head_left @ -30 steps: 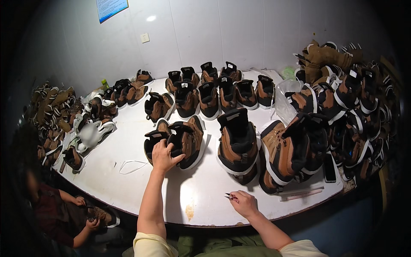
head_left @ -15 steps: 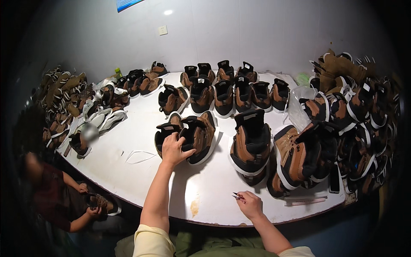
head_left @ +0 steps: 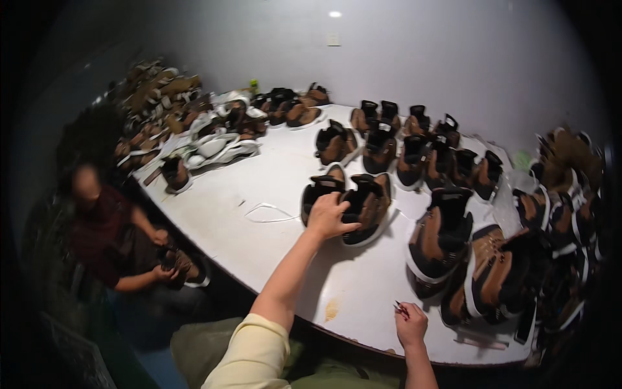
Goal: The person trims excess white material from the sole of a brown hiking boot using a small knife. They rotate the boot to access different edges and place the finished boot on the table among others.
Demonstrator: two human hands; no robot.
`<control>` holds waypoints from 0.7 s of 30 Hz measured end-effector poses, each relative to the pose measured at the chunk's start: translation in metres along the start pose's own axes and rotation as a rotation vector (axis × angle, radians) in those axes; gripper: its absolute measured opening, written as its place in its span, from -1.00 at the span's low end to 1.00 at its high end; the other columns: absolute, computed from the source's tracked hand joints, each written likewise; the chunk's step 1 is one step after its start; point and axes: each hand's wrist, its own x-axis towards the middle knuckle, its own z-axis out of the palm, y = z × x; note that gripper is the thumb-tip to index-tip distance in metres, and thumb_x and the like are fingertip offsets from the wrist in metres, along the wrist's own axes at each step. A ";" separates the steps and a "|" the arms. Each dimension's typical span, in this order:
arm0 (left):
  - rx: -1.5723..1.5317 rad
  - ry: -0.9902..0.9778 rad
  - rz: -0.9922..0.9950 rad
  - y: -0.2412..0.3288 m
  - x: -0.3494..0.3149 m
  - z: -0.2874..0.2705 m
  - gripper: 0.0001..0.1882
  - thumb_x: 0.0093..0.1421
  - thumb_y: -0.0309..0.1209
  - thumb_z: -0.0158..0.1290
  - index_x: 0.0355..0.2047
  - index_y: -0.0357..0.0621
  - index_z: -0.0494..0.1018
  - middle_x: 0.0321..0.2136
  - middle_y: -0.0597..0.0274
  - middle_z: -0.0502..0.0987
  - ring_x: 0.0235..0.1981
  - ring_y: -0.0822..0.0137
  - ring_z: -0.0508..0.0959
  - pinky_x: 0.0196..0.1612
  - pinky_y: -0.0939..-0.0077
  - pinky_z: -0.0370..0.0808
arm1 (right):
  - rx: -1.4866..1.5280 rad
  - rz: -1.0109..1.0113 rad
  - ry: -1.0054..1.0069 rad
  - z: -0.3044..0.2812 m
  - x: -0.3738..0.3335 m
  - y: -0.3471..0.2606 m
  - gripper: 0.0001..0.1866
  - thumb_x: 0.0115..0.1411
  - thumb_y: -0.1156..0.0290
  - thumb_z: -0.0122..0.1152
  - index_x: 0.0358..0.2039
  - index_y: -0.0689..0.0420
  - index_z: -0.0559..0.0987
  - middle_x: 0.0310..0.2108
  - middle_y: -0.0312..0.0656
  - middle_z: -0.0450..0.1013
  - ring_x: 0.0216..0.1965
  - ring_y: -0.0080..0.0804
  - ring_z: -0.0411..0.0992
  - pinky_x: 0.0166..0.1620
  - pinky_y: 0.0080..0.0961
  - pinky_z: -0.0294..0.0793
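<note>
My left hand (head_left: 328, 217) reaches over the table to a pair of brown-and-black high-top shoes. Its fingers grip the collar of the left shoe (head_left: 311, 201), and the thumb points toward the right shoe (head_left: 370, 211). Near the table's front edge my right hand (head_left: 412, 324) is closed round a small tool (head_left: 400, 308) with dark pointed tips. Its exact kind is too small to tell. To the right of the pair, a larger-looking brown-and-black shoe (head_left: 437, 243) rests on top of another one.
More shoes (head_left: 414, 162) stand in rows at the back of the white table (head_left: 259, 246). Heaps of shoes and uppers (head_left: 162, 97) rise at the left and right. A white lace loop (head_left: 269, 212) lies left of my arm. Another person (head_left: 116, 240) sits at the left, holding a shoe.
The view has swung left, so the table and shoes appear farther right and more of the other person shows. Both my hands keep about the same places over the table.
</note>
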 end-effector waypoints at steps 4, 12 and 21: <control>-0.006 0.054 0.033 -0.004 -0.005 0.002 -0.44 -0.17 0.13 0.26 -0.36 -0.08 0.52 -0.16 -0.08 0.45 -0.09 -0.03 0.45 0.00 0.17 0.37 | 0.014 0.014 -0.045 0.000 -0.001 0.001 -0.88 -0.03 0.56 0.24 -0.41 0.16 0.56 -0.52 -0.13 0.47 -0.48 -0.16 0.47 -0.39 -0.35 0.45; -0.016 0.094 0.043 -0.006 -0.005 0.003 -0.43 -0.18 0.15 0.25 -0.33 -0.04 0.52 -0.19 -0.03 0.44 -0.08 -0.02 0.45 0.03 0.20 0.36 | 0.041 0.042 -0.062 0.002 0.000 0.007 -0.84 -0.04 0.60 0.24 -0.36 0.24 0.56 -0.48 -0.08 0.47 -0.48 -0.20 0.48 -0.37 -0.40 0.46; 0.001 0.129 0.063 -0.008 -0.006 0.007 -0.42 -0.17 0.17 0.24 -0.36 -0.05 0.51 -0.23 -0.01 0.41 -0.14 0.01 0.44 0.00 0.21 0.36 | 0.071 0.012 -0.033 0.004 0.001 0.003 -0.89 -0.02 0.62 0.23 -0.41 0.26 0.54 -0.55 -0.13 0.40 -0.57 -0.30 0.37 -0.47 -0.46 0.36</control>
